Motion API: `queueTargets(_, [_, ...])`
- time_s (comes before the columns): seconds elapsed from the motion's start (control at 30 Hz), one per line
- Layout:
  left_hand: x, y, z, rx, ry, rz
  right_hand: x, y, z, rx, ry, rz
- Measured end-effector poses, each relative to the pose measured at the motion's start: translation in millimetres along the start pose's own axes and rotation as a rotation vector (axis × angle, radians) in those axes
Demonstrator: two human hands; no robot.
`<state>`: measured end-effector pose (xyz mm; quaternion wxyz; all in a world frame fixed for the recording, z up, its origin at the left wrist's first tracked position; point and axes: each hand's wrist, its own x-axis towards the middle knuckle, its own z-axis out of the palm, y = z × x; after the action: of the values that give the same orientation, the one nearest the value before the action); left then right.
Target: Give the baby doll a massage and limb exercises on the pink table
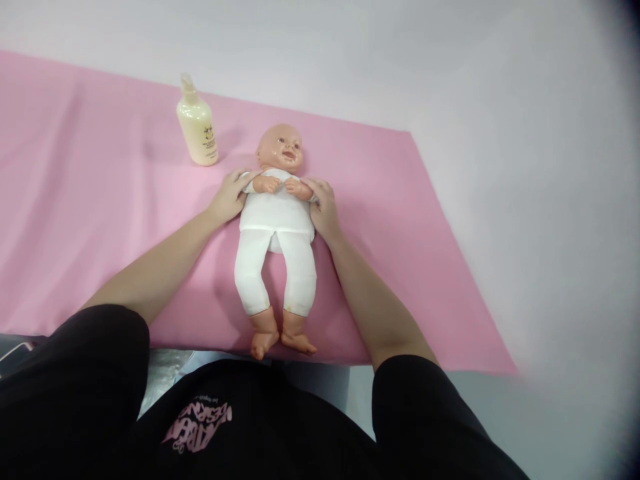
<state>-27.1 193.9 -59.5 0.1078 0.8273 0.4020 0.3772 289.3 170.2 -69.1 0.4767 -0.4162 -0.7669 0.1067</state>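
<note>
A baby doll [277, 212] with a white cloth body and a bald plastic head lies on its back on a pink-covered table. Its feet point toward me and reach the near edge. My left hand [231, 195] is closed around the doll's arm and side on the left, fingers over the white sleeve. On the opposite side my right hand [324, 205] grips the other arm the same way. The doll's small hands rest on its chest, between mine. Parts of my thumbs and fingertips are hidden.
A pale yellow pump bottle [199, 130] stands upright left of the doll's head. The pink cover [400, 220] spreads over the table, its right edge slanting toward me. Beyond it are a white wall and floor.
</note>
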Motion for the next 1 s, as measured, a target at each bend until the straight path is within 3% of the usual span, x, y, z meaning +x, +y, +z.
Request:
queueTargets(0.53, [-0.1,11.8,-8.4,0.027,-0.081,0.019,-1.7,-23.8,0.6,-0.052,-0.027,-0.036])
queueTargets(1.0, [-1.0,13.4,-9.0,0.058,-0.080,0.016,-2.3,-25.6,-0.3,-0.052,-0.003,-0.089])
